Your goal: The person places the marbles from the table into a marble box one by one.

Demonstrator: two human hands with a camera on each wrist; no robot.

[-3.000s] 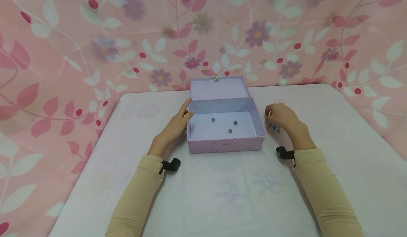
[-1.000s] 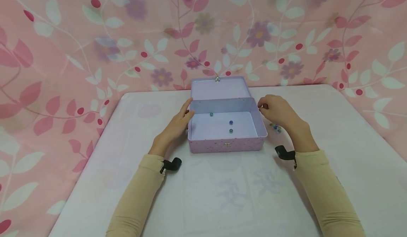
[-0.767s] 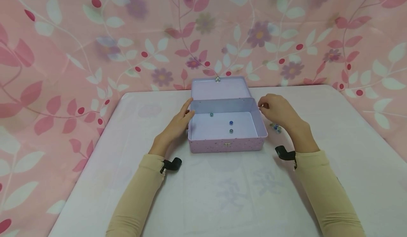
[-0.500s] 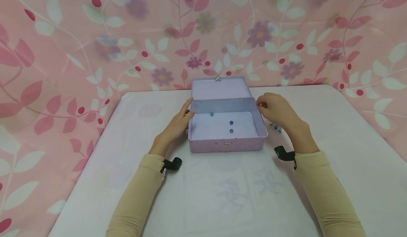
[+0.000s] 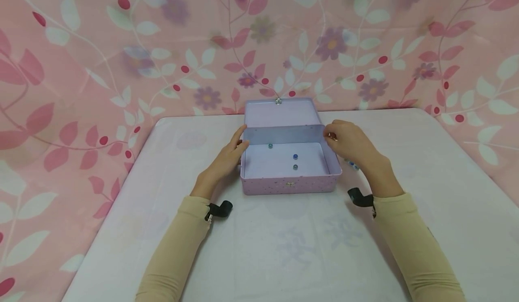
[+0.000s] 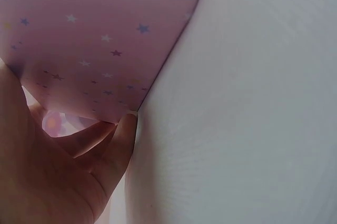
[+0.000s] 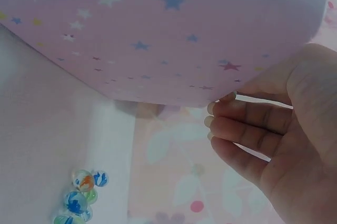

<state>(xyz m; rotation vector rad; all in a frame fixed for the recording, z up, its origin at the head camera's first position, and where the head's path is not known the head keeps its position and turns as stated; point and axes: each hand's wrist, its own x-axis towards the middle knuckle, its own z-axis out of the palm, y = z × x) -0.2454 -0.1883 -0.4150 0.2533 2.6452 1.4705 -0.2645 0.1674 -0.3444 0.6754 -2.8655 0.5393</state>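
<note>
A lilac tin box (image 5: pixel 289 185) with small stars stands with its lid (image 5: pixel 281 114) raised at the back. On its floor lie three glass marbles: a green one (image 5: pixel 270 145), a blue one (image 5: pixel 295 157) and a greyish one (image 5: pixel 295 167). My left hand (image 5: pixel 220 160) rests against the box's left wall with extended fingers. At the right rim my right hand (image 5: pixel 354 144) is raised, fingertips together. A sliver of a marble (image 7: pixel 233 96) shows at its pinch in the right wrist view; most of it is hidden by the fingers and box.
Several more marbles (image 7: pixel 79 197) lie on the white-covered table (image 5: pixel 279 248), just right of the box and partly under my right hand in the head view. A pink floral cloth (image 5: pixel 259 36) hangs behind the table.
My right hand has risen from the marbles beside the box and come left to its right rim. Inside, the green marble sits farther back and the blue one farther left. My left hand stays put.
</note>
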